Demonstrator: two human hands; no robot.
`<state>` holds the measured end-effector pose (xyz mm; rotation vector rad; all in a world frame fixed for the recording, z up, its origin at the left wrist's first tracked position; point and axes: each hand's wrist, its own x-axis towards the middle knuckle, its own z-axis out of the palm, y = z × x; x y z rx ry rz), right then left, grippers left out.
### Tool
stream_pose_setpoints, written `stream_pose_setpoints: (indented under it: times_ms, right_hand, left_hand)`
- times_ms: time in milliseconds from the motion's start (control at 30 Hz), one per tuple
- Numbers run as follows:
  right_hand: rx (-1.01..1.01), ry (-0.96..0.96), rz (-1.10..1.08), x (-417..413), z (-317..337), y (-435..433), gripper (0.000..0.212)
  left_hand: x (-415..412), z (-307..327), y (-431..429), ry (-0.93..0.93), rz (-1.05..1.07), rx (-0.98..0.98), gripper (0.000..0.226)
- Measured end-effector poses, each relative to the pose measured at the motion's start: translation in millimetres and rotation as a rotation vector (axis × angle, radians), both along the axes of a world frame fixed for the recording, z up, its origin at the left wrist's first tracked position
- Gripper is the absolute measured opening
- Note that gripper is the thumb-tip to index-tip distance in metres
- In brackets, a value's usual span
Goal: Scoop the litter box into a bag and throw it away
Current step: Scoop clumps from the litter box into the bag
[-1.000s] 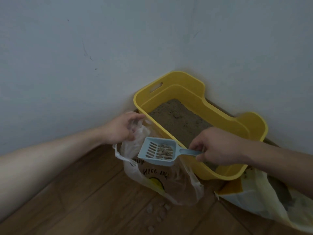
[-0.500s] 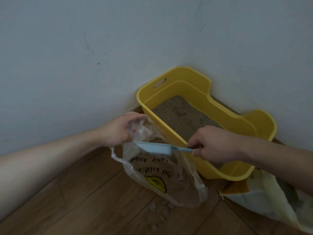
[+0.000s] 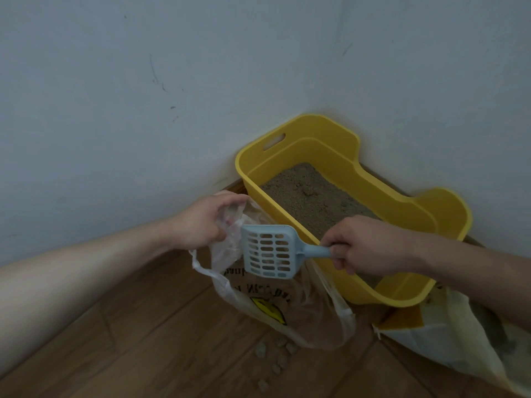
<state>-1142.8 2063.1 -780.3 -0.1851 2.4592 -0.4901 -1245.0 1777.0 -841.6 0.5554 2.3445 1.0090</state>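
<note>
— Litter box [image 3: 339, 156], where is it?
— Yellow, in the corner between two walls, on the wood floor [image 3: 129, 340], sandy litter [image 3: 310, 196] inside.
— And the hands?
— Left hand [image 3: 201, 222] pinches the clear plastic bag [image 3: 313, 317] open by its rim; right hand [image 3: 365, 245] is closed around the handle of the blue slotted scoop [image 3: 270, 251], tipped over the bag's mouth.
— Any writing?
— Dark print above a yellow mark on the bag, upside down, unreadable. Several clumps [image 3: 275, 357] lie on the floor.
</note>
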Motion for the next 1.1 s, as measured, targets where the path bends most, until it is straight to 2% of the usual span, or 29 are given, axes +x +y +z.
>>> stream_pose_setpoints:
  times_ms: [267, 500, 700, 800, 1100]
  right_hand:
    - [-0.047, 0.002, -0.039, 2, 0, 5, 0.026]
    - [-0.212, -0.014, -0.193, 6, 3, 13, 0.022]
    - [-0.279, 0.091, -0.259, 13, 9, 27, 0.017]
    - [-0.192, 0.16, -0.274, 13, 17, 36, 0.029]
    - [0.215, 0.28, -0.268, 6, 17, 68, 0.022]
  left_hand:
    - [1, 2, 2, -0.009, 0.018, 0.014, 0.083]
    - [-2, 6, 5, 0.025, 0.009, -0.017, 0.084]
    - [-6, 7, 10, 0.021, 0.011, -0.004, 0.082]
    - [-8, 6, 12, 0.028, 0.022, -0.003, 0.082]
    - [-11, 11, 23, 0.019, 0.041, 0.058, 0.083]
